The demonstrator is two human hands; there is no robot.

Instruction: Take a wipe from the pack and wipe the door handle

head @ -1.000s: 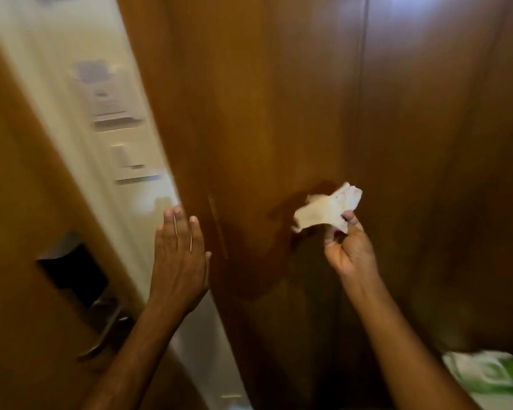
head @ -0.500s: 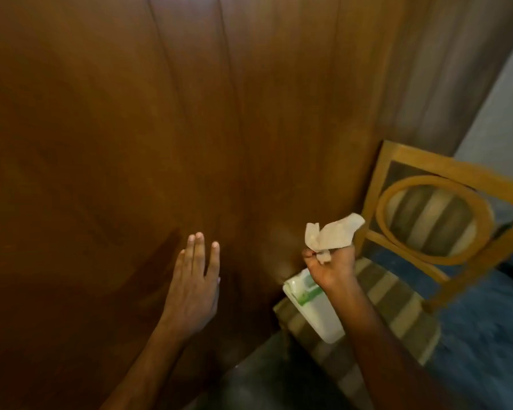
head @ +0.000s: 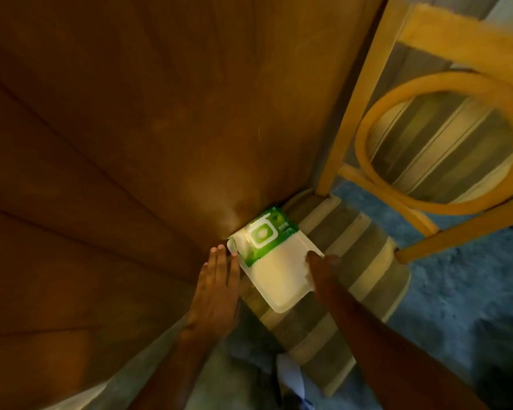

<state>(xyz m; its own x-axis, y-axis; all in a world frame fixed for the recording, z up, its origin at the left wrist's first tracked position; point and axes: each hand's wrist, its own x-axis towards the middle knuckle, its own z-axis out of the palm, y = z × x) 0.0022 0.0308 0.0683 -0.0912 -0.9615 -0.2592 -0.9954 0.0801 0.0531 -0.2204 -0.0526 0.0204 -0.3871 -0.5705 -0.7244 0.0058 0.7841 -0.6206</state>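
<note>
The wipe pack [head: 274, 281], white with a green label, lies on a striped chair seat [head: 363, 241], its far end against the wooden door panel [head: 131, 143]. My left hand [head: 216, 288] is flat and holds nothing, its fingertips next to the pack's left edge. My right hand [head: 320, 267] rests on the pack's right edge. It is closed on the crumpled white wipe [head: 306, 272], of which only a ragged edge shows beside the fingers. The door handle is out of view.
The chair's yellow wooden back [head: 439, 137] with a round ring stands at the upper right. Blue carpet [head: 462, 294] lies to the right. A white object [head: 290, 377] sits on the floor below the seat's front edge.
My view has swung right and down from the door to the chair. My right hand has come down with the wipe onto the pack. My left hand has moved beside the pack.
</note>
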